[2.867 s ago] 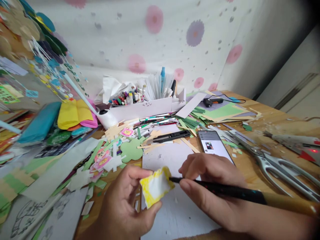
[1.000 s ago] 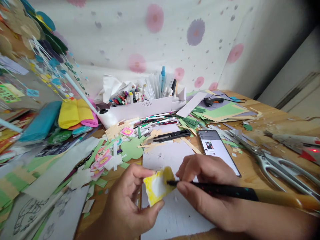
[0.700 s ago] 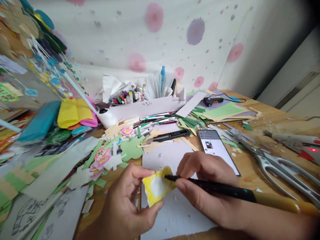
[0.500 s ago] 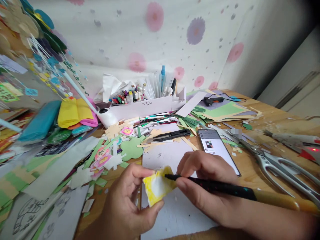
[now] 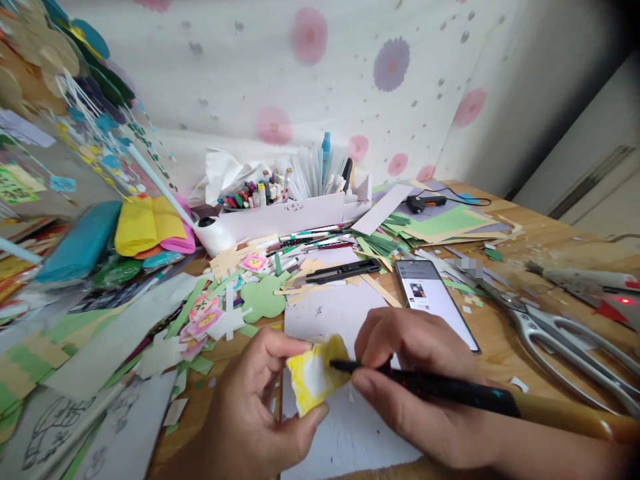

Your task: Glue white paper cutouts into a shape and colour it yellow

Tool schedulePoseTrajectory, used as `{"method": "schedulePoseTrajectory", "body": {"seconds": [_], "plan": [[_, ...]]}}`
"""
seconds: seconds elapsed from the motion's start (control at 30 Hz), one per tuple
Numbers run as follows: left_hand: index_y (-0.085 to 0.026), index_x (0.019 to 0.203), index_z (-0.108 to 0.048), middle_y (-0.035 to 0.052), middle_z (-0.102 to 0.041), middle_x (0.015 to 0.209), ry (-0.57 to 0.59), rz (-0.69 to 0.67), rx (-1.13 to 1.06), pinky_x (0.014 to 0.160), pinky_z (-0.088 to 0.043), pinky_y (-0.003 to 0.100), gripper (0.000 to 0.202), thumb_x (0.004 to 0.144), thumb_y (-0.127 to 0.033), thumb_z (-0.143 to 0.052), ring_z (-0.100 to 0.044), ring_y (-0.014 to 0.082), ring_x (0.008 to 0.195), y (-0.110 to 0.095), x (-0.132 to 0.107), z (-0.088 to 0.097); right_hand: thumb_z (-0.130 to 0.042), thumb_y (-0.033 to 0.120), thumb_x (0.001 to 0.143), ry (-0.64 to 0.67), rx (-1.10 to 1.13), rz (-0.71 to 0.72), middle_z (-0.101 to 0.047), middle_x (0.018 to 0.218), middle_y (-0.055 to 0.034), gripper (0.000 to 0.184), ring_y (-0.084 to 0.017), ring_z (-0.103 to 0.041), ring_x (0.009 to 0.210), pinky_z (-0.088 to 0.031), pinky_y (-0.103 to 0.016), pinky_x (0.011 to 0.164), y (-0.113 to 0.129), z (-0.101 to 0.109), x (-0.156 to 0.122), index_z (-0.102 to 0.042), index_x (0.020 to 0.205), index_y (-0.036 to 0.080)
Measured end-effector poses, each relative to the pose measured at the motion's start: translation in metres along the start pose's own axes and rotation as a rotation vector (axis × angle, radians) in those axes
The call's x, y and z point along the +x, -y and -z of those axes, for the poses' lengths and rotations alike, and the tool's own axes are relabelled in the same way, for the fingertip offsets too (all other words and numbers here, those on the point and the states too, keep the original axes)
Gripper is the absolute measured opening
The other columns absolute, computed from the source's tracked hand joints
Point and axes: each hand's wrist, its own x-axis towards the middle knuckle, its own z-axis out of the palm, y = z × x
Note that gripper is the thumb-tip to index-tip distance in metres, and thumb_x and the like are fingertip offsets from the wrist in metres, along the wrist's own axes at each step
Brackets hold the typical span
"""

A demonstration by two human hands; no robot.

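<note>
Pinched between the thumb and fingers of my left hand (image 5: 265, 400) is a small paper cutout (image 5: 315, 377), white in the middle with yellow colouring round its edge. My right hand (image 5: 415, 380) grips a black pen (image 5: 440, 388) with a yellowish rear end. The dark tip meets or nearly meets the right part of the cutout; I cannot tell if it touches. Both hands are above a white sheet (image 5: 360, 433). A phone (image 5: 435, 300) with a lit screen lies just beyond my right hand.
Large scissors (image 5: 530, 320) lie at the right, near a device with a red light (image 5: 610, 293). A utility knife (image 5: 344, 270) rests ahead of my hands. Paper scraps (image 5: 200, 320) cover the left side. A box of markers (image 5: 290, 213) stands at the back.
The pen tip has moved slightly down on the cutout, and my right hand has dropped a little with it. My left hand keeps nearly the same place.
</note>
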Motion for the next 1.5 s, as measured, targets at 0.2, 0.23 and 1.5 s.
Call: {"method": "schedulePoseTrajectory", "body": {"seconds": [0.2, 0.23, 1.5], "plan": [[-0.029, 0.089, -0.059, -0.0078, -0.070, 0.076, 0.002, -0.003, -0.008, 0.058, -0.048, 0.019, 0.036, 0.062, -0.007, -0.066, -0.066, 0.0113, 0.066, 0.000, 0.000, 0.001, -0.056, 0.012, 0.080, -0.005, -0.022, 0.028, -0.056, 0.062, 0.0021, 0.016, -0.011, -0.054, 0.053, -0.039, -0.022, 0.049, -0.002, 0.000, -0.002, -0.046, 0.074, 0.022], [-0.029, 0.089, -0.059, -0.0077, -0.070, 0.076, 0.006, -0.004, -0.010, 0.058, -0.048, 0.019, 0.036, 0.062, -0.007, -0.066, -0.066, 0.0113, 0.066, 0.000, 0.000, 0.001, -0.056, 0.013, 0.081, 0.017, -0.011, 0.043, -0.055, 0.061, 0.0024, 0.016, -0.011, -0.053, 0.053, -0.039, -0.022, 0.050, -0.002, 0.001, -0.002, -0.046, 0.074, 0.022], [-0.027, 0.093, -0.059, -0.0042, -0.074, 0.078, 0.163, -0.114, 0.076, 0.060, -0.054, 0.021, 0.042, 0.060, -0.006, -0.073, -0.070, 0.0146, 0.067, 0.006, 0.007, 0.010, -0.058, 0.022, 0.088, 0.027, -0.046, 0.151, -0.060, 0.066, 0.0003, 0.014, -0.011, -0.057, 0.060, -0.044, -0.021, 0.056, -0.005, -0.006, -0.003, -0.049, 0.077, 0.021]]}}
